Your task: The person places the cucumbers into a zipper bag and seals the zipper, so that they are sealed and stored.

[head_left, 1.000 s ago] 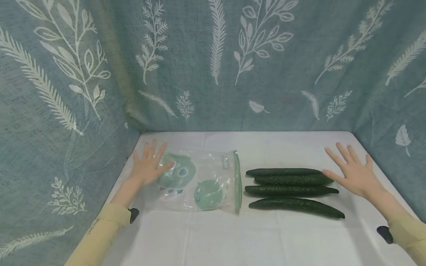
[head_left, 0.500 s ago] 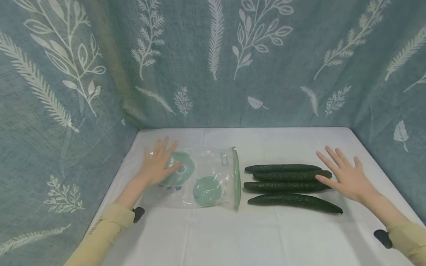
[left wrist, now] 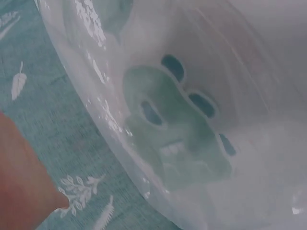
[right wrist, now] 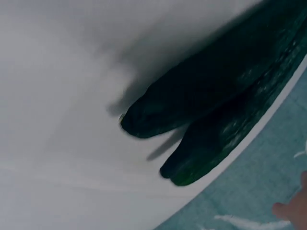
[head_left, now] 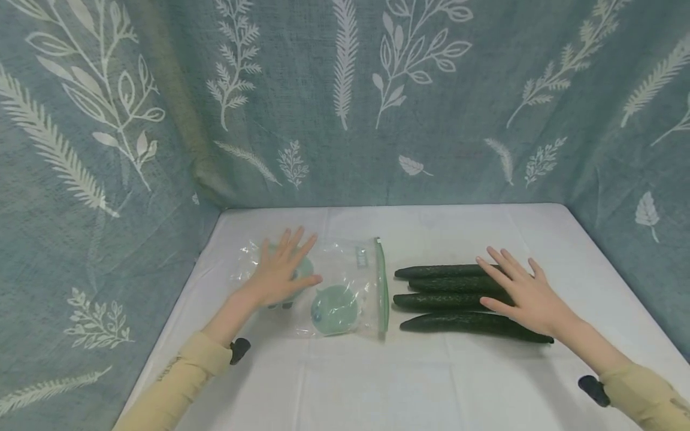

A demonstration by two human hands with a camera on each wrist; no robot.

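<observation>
- A person's left hand point(head_left: 277, 272) spreads its fingers over the left part of a clear bag point(head_left: 350, 257); the hand grips nothing, and whether it touches the plastic is hard to tell.
- The bag lies flat on the left of a white table point(head_left: 377, 389); its green zip point(head_left: 383, 293) runs along the right edge, and a round green print point(head_left: 334, 311) shows on its near side.
- Four cucumbers point(head_left: 444, 301) lie to the right of the zip, roughly side by side and left to right; the nearest one slants, its right end pointing nearer.
- The right hand point(head_left: 528, 296), fingers straight and apart, is over the right part of the cucumbers; it also grips nothing, and contact cannot be told.
- Yellow sleeves point(head_left: 180, 374) cover both forearms; a blue-green curtain point(head_left: 323, 161) with white leaf prints hangs at the far side, left and right.
</observation>
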